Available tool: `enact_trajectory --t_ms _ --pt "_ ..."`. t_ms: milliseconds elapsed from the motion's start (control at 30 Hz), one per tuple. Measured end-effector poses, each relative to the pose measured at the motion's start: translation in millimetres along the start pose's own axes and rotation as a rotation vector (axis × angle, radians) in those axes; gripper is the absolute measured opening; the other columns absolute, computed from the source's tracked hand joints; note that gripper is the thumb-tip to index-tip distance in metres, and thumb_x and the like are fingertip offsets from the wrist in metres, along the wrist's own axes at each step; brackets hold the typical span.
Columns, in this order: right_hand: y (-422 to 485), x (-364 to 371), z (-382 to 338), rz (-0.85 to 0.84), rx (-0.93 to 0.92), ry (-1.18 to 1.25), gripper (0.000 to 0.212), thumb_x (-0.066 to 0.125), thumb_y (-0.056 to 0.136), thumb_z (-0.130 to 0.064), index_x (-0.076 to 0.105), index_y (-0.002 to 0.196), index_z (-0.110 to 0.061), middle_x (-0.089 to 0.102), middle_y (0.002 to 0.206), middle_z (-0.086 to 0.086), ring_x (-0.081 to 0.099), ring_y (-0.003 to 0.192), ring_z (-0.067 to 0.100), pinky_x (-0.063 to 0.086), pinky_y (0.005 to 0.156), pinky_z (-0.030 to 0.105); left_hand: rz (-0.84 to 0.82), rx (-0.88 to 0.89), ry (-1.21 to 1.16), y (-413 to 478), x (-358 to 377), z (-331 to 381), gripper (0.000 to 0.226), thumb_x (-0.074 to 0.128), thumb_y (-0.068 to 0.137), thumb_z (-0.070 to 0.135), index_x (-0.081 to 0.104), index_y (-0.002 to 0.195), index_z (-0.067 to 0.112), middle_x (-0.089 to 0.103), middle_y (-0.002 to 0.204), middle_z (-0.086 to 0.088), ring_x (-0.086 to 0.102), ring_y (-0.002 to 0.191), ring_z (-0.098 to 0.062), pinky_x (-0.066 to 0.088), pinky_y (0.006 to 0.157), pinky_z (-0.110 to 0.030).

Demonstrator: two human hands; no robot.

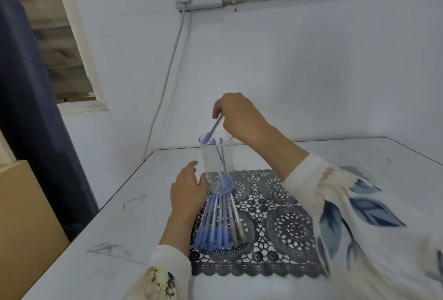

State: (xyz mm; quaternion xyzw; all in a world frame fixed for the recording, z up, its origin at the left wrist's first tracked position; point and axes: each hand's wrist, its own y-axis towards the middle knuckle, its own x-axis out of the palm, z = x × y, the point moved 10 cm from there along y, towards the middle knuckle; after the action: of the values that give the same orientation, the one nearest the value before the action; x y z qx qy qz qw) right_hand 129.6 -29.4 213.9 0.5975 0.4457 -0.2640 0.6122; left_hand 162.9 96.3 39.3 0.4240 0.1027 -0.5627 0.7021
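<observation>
Blue plastic pens (217,224) mostly lie on our grey lace mat (291,230), few in the clear tumbler (205,155); right hand (236,115) pinches another pen (215,127), left hand (188,189) rests, fingers relaxed.

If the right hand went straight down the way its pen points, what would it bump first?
Probably the rim of the tall clear glass cup, or the blue pens inside it.
</observation>
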Motion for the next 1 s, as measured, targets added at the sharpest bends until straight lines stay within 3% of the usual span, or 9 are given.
enact_trajectory --t_ms 167,200,333,400,567,667,767,867,1000 --pt "-67.4 -24.3 24.3 0.517 -0.136 0.284 0.040 0.049 0.068 0.022 0.071 0.085 -0.006 0.061 0.091 0.007 0.059 0.075 0.025 0.050 0.067 0.036 0.296 0.175 -0.082 -8.9 -37.1 41.5 0.059 0.060 0.083 0.027 0.036 0.135 0.011 0.052 0.122 -0.006 0.050 0.109 -0.022 0.043 0.089 -0.043" --pt "-78.3 -21.8 32.0 0.548 -0.137 0.320 0.039 0.049 0.069 0.023 0.071 0.083 -0.006 0.061 0.089 0.006 0.058 0.073 0.022 0.051 0.068 0.034 0.330 0.237 -0.079 -13.4 -41.5 52.3 0.059 0.060 0.082 0.031 0.039 0.133 0.011 0.053 0.120 -0.006 0.050 0.108 -0.021 0.042 0.088 -0.040" --pt "-118.5 -13.6 62.7 0.600 -0.101 0.439 0.037 0.050 0.073 0.022 0.073 0.077 -0.006 0.063 0.091 0.007 0.056 0.082 0.007 0.040 0.075 0.004 0.363 0.501 0.003 -37.0 -40.6 100.2 0.051 0.057 0.079 0.038 0.051 0.121 0.010 0.055 0.115 -0.005 0.050 0.107 -0.019 0.038 0.085 -0.033" --pt "-136.1 -6.5 81.6 0.606 -0.052 0.526 0.039 0.051 0.075 0.022 0.073 0.075 -0.011 0.063 0.093 0.002 0.056 0.089 0.001 0.037 0.076 0.002 0.367 0.617 0.055 -49.5 -34.3 119.8 0.044 0.058 0.080 0.036 0.057 0.116 0.011 0.057 0.113 -0.005 0.051 0.108 -0.019 0.039 0.084 -0.033" --pt "-165.6 22.8 121.5 0.516 0.113 0.822 0.052 0.052 0.080 0.020 0.070 0.069 -0.027 0.066 0.093 -0.009 0.061 0.093 0.001 0.048 0.081 0.015 0.365 0.764 0.136 -72.3 -15.9 143.2 0.029 0.061 0.082 0.031 0.065 0.107 0.015 0.061 0.107 -0.003 0.052 0.103 -0.017 0.036 0.085 -0.033" --pt "-177.3 40.7 134.3 0.445 0.224 0.973 0.047 0.053 0.081 0.020 0.070 0.066 -0.021 0.068 0.086 -0.005 0.063 0.087 0.002 0.050 0.078 0.015 0.304 0.833 0.127 -77.3 -4.0 145.7 0.020 0.062 0.085 0.032 0.069 0.096 0.017 0.064 0.097 0.002 0.054 0.094 -0.016 0.038 0.080 -0.033" --pt "-185.2 58.3 140.8 0.339 0.344 1.118 0.034 0.055 0.084 0.012 0.071 0.078 -0.017 0.071 0.081 -0.004 0.066 0.084 0.007 0.051 0.082 0.020 0.225 0.834 0.113 -77.4 7.2 142.0 0.018 0.061 0.086 0.035 0.070 0.092 0.020 0.064 0.087 0.008 0.055 0.086 -0.013 0.039 0.075 -0.033" --pt "-184.7 67.4 142.2 0.235 0.359 0.992 0.029 0.058 0.088 0.000 0.067 0.093 -0.028 0.072 0.084 -0.007 0.066 0.086 0.010 0.052 0.084 0.025 0.214 0.801 0.125 -75.3 9.1 137.3 0.022 0.055 0.088 0.035 0.071 0.091 0.021 0.065 0.084 0.010 0.056 0.084 -0.013 0.037 0.077 -0.034" --pt "-179.2 53.2 129.0 0.242 0.108 0.552 0.028 0.059 0.089 -0.005 0.067 0.114 -0.014 0.068 0.100 -0.004 0.056 0.090 -0.002 0.036 0.083 0.000 0.220 0.764 0.136 -73.3 6.2 136.5 0.025 0.050 0.090 0.033 0.070 0.091 0.019 0.065 0.084 0.008 0.055 0.083 -0.014 0.033 0.080 -0.032"
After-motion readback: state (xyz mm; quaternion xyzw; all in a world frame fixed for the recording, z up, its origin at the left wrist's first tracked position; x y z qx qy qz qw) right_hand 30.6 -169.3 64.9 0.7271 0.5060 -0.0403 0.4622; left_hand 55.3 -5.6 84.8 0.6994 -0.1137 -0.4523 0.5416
